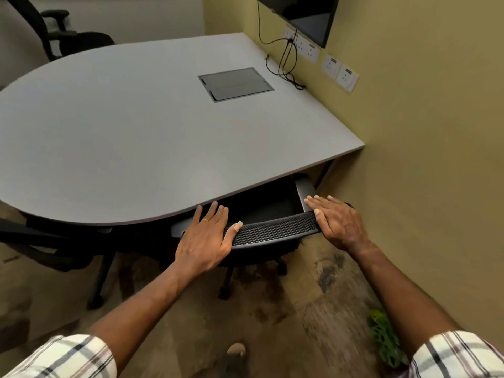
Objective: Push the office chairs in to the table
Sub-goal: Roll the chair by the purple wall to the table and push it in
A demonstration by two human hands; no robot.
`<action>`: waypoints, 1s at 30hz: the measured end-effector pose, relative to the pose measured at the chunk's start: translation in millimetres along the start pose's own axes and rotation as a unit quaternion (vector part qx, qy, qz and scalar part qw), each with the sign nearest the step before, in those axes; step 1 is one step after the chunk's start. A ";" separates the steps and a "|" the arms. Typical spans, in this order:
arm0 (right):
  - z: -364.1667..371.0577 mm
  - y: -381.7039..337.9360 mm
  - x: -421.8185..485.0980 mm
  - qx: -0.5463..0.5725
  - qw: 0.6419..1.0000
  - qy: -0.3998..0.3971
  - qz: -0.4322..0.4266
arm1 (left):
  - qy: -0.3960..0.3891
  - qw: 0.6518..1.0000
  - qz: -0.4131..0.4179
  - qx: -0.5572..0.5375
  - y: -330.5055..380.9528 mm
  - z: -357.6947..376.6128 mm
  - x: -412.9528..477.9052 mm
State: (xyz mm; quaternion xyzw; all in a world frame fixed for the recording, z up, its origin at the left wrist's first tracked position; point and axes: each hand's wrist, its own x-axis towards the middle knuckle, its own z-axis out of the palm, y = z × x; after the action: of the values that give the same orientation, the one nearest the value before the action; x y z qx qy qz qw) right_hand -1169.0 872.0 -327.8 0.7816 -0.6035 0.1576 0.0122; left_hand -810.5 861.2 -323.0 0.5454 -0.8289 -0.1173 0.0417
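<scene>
Head view, looking down. A grey, round-ended surface (136,126), its straight side set against a yellow-green wall (422,132). Tucked at its near edge, close to the wall, a black office chair (272,231): seat in shadow under the surface, top rim of the mesh back just short of the edge, grey armrest (304,190) partly beneath it on the right.

Left hand (207,238) laid flat over the left end of that rim, fingers straight and reaching to the surface's edge, thumb resting on the mesh; released, clasping nothing. Right hand (335,222) flat over the right end in the same way, fingers straight, thumb on the rim. Checked sleeves (62,356) at both lower corners.

At left, a second black chair (41,241), partly under the curved edge. Beyond the far side, a third chair (62,34). Set flush in the surface, a grey cable hatch (236,83). Black cables (286,58) hanging from wall sockets (341,70) under a dark screen (308,15), trailing onto the far right of the surface. On the brown carpet (272,309), something green and blurred (384,342) by the wall.
</scene>
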 end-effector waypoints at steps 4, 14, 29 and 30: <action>4.3 25.9 46.7 0.009 1.000 0.011 -0.022 | 0.015 1.000 -0.020 0.014 1.3 -9.2 38.7; 15.3 82.7 145.6 0.008 0.997 -0.017 -0.076 | 0.019 0.994 -0.098 0.044 1.9 -17.2 119.6; 23.8 137.2 189.0 0.048 0.991 -0.014 -0.126 | 0.020 0.989 -0.145 0.030 36.7 -14.8 157.0; 24.3 136.5 189.1 0.051 0.991 -0.015 -0.125 | 0.019 0.989 -0.146 0.033 35.9 -15.1 156.9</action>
State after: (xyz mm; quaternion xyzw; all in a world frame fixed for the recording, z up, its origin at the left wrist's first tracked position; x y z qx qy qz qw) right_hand -1250.7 652.3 -324.8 0.8530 -0.4920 0.1731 -0.0168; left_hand -902.7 729.1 -309.0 0.6636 -0.7430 -0.0842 0.0213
